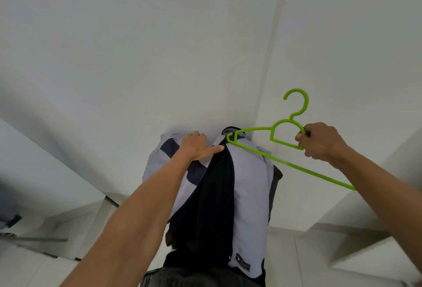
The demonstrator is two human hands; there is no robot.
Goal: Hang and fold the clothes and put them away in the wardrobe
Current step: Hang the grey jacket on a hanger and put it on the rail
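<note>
**Hanger tip at shirt collar**

We hold the grey-and-navy shirt up at mid-frame, with our left hand gripping its left shoulder. Our right hand, right of the shirt, is closed around the green hanger near its neck. The hanger's left tip sits at the collar opening.

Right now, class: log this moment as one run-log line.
left hand: holds jacket | right hand: grips green hanger | hanger tip at collar
</note>
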